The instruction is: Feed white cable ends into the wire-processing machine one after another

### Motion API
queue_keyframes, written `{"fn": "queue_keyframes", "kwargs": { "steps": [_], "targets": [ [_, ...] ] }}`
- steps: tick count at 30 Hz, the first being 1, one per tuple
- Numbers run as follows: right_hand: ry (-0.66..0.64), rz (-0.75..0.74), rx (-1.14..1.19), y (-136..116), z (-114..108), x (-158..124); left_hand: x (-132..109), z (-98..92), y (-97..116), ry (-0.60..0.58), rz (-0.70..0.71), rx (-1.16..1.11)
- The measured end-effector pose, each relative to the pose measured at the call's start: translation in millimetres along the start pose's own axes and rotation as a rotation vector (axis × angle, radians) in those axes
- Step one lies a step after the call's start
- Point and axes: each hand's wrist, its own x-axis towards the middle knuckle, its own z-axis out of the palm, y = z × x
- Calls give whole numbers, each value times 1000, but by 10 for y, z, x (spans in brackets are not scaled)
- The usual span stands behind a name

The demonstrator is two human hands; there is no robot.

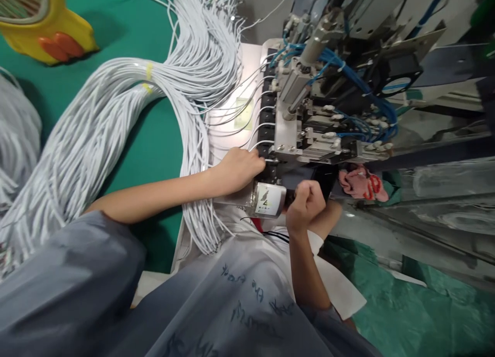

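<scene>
My left hand [242, 167] is closed at the lower end of a row of black cable holders [266, 121] along the machine's edge. Its fingertips pinch a white cable [270, 160], whose short end shows past them. Several other white cables arch from a thick bundle [207, 71] into the holders above. My right hand [307, 205] is curled closed in front of the machine [286, 135], near its lower corner; whatever is in its fingers is hidden. Between the two hands lies a white card or box with a dark logo [269, 199].
More white cables [88, 125], tied with yellow bands, spread over the green table [154, 146]. A yellow duck-shaped fan [58, 30] stands at the upper left. Metal cylinders and blue air tubes [348, 79] project from the machine. A pink cloth [361, 183] lies to the right.
</scene>
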Motion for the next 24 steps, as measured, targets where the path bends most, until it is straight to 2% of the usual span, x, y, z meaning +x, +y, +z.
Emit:
{"fn": "queue_keyframes", "kwargs": {
  "steps": [1, 2, 4, 6, 8, 11, 15, 18, 20, 22, 24],
  "targets": [
    [-31, -66, -67, -85, -24, -133, 8, 15, -13, 24, -44, 13],
    [-142, -119, -127, -161, -24, -274, 20, 30, -27, 50, -70, 18],
    [-474, -162, -195, -274, 59, -543, 51, 60, -64, 86, -68, 16],
    [-789, -147, -167, -329, 229, -754, 82, 78, -104, 113, -52, 17],
    [-940, -130, -102, -340, 417, -878, 100, 70, -122, 124, -43, 10],
    [-946, -166, -101, -334, 581, -937, 72, 5, -64, 163, -20, -23],
    [-839, -218, -201, -361, 513, -950, -66, -70, 170, 199, 162, -206],
    [-693, -190, -166, -359, 304, -887, -169, -61, 355, 206, 415, -522],
    [-638, -150, -74, -339, 92, -758, -206, -51, 423, 138, 521, -719],
    [-677, -65, 7, -322, -165, -576, -216, -55, 438, 28, 514, -850],
    [-747, 56, 54, -318, -424, -393, -209, -69, 420, -71, 425, -935]
  ]
}}
